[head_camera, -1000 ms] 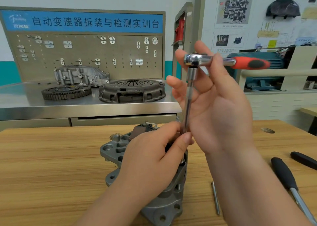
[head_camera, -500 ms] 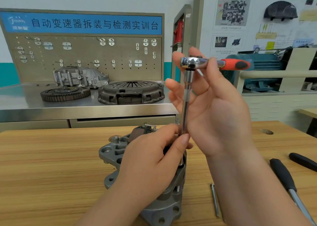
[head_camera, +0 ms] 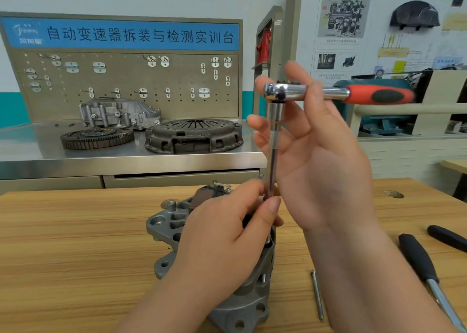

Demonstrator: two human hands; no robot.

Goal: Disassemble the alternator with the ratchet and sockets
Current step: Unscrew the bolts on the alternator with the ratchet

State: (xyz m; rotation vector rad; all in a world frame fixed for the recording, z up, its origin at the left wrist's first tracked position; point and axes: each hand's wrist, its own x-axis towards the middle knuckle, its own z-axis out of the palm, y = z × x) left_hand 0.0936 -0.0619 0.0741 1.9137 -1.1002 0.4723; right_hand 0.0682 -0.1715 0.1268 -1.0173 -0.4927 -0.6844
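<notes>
Fingers of left hand (head_camera: 222,234) pinch the lower end of the extension bar (head_camera: 272,160), thumb and forefinger closed on it right above the alternator (head_camera: 227,282). Alternator sits on the wooden surface (head_camera: 75,244), center-bottom, mostly covered by that hand; grey cast housing w/ mounting lugs shows on its left and bottom. Extension bar stands near upright, top end in the ratchet (head_camera: 328,93). Right hand (head_camera: 316,160) has fingers loosely spread behind the bar, thumb and upper fingers around the ratchet head; its red/black handle points right, roughly level. Right of the alternator, a long thin bolt (head_camera: 317,294) lies on the surface. Further right, two black-handled tools (head_camera: 419,262) lie near the edge. Bkgd left: steel bench w/ a clutch cover (head_camera: 194,135) and flywheel (head_camera: 97,136).
</notes>
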